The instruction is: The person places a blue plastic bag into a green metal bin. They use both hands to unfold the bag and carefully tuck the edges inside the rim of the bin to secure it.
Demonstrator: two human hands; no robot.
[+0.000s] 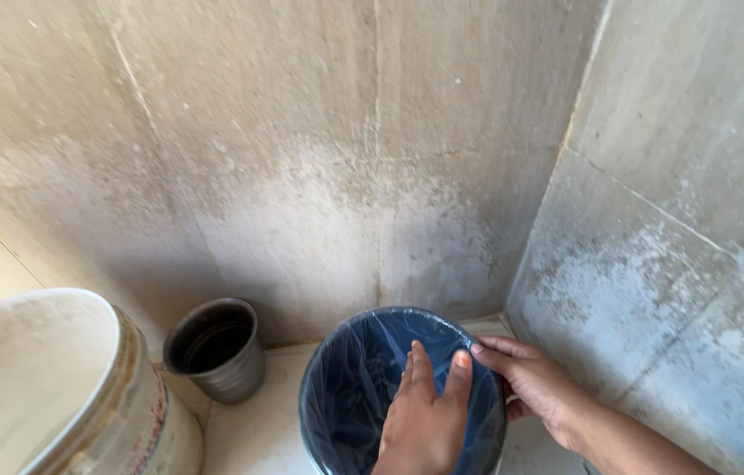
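Observation:
A round bin (337, 396) lined with a clear plastic bag over dark blue stands on the floor in the corner. My left hand (425, 422) lies flat over the bin's right side, fingers together, pressing on the plastic liner inside the mouth. My right hand (530, 378) reaches in from the right and pinches the liner at the bin's right rim with its fingertips. The lower part of the bin is cut off by the frame edge.
A small dark metal pot (218, 350) stands against the wall left of the bin. A large pale drum (73, 396) with a worn rim fills the lower left. Stained tiled walls (372, 176) meet in a corner at the right.

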